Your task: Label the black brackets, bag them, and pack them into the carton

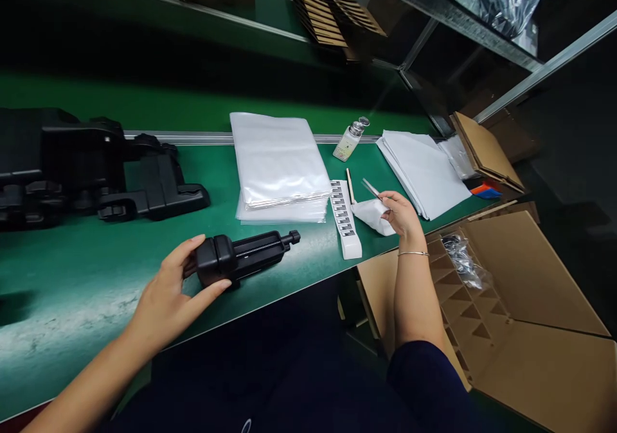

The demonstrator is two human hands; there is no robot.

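My left hand [168,295] grips the thick end of a black plastic part [241,257] that lies on the green table [96,279]. Thumb and fingers curl round it. My right hand [402,211] is closed on metal tweezers [372,189], with the fingers resting on a crumpled white cloth [371,216]. A white strip of small labels [344,218] lies just left of the cloth. A stack of clear plastic bags [279,163] sits behind the black part.
Large black moulded parts [87,166] sit at the left. A small pump bottle [351,139] and a pile of white sheets [424,169] lie at the back right. An open cardboard box with dividers [482,291] stands below the table edge on the right.
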